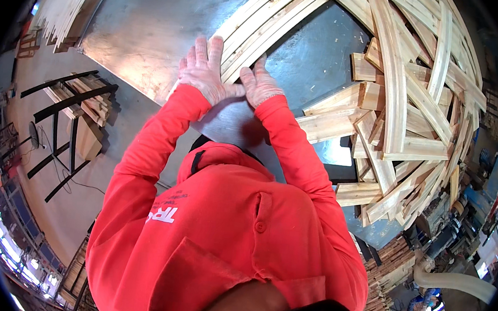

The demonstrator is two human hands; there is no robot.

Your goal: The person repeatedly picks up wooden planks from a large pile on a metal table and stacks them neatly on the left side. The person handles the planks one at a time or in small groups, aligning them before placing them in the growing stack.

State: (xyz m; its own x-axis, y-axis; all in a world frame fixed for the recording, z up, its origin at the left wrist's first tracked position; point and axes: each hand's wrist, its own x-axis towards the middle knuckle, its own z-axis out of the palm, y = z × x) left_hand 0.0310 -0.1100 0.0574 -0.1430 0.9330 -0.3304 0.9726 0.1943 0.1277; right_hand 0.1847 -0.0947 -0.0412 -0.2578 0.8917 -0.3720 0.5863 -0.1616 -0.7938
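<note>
Several long pale wooden boards (265, 25) lie side by side on a grey metal tabletop (149, 13), their near ends between my two hands. My left hand (201, 73), in a thin dusty-looking glove, lies flat with its fingers stretched out against the left side of the board ends. On the right side, my right hand (260, 86), gloved likewise, presses against the outer board with its fingers extended and partly hidden by the wood. Both thumbs point inward near the board ends, almost touching. Neither hand is closed around a board.
A loose, crisscrossed heap of wooden boards (390, 114) covers the table's right side. Thin wooden strips (74, 1) are stacked at the far left. A black metal stand (60, 102) with wood pieces is on the floor at left. A pale hose (455, 283) runs at lower right.
</note>
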